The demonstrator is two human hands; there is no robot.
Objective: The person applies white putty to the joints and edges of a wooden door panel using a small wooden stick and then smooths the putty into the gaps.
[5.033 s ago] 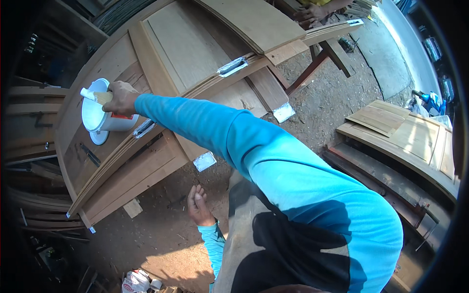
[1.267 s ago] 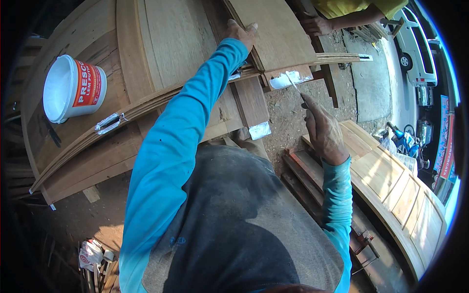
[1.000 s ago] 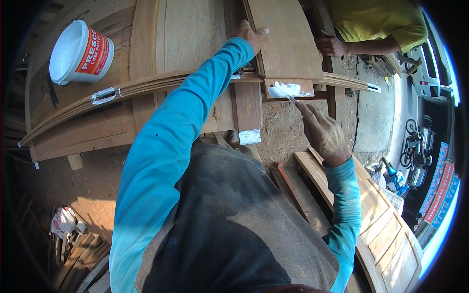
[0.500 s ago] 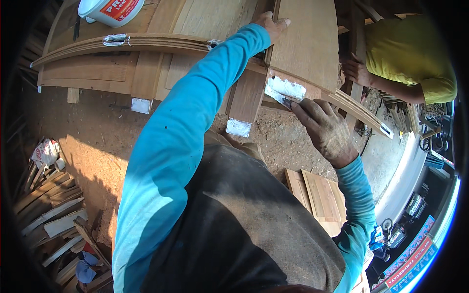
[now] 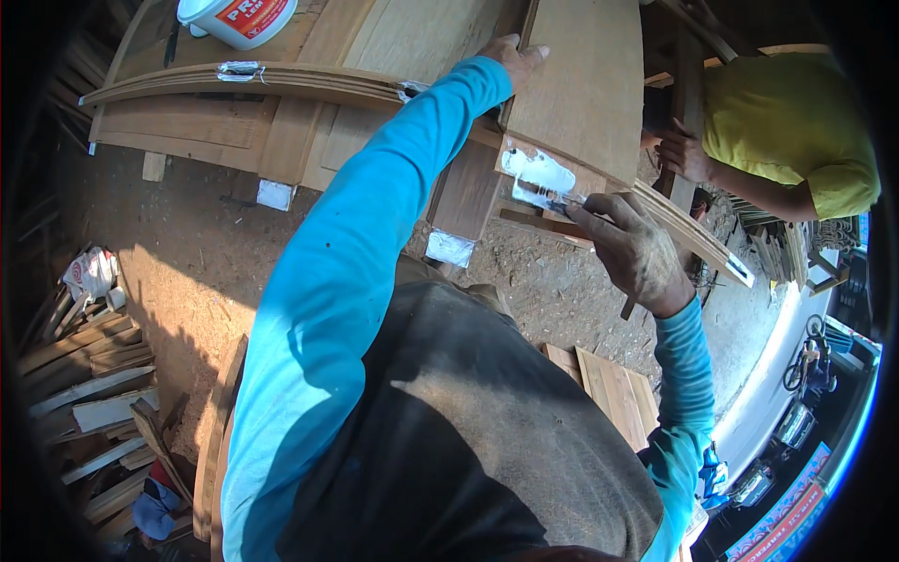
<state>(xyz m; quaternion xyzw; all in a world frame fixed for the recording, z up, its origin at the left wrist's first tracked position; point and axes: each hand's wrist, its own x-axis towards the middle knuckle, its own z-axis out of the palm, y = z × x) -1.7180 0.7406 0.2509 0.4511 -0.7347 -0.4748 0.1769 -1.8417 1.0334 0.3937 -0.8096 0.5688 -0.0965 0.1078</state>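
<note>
My left hand grips the long edge of a wooden panel, its thumb lying on the panel's face. At the panel's near end, a white pasty patch covers part of the wood. My right hand is closed around a thin spreading tool; I cannot tell whether it is a brush or a spatula. The tool's tip touches the lower side of the patch, and its dark handle end pokes out below my palm. A wooden tenon with a white-coated end juts out below the panel.
A white bucket with a red label stands on panels at the far left. Long grooved strips lie across them. Scrap wood is piled at lower left. A person in a yellow shirt works at the right. More panels lie below my right arm.
My right hand and the tool have shifted slightly right and down, and the handle end now shows. More of the white patch is uncovered. The whole view has turned a little.
</note>
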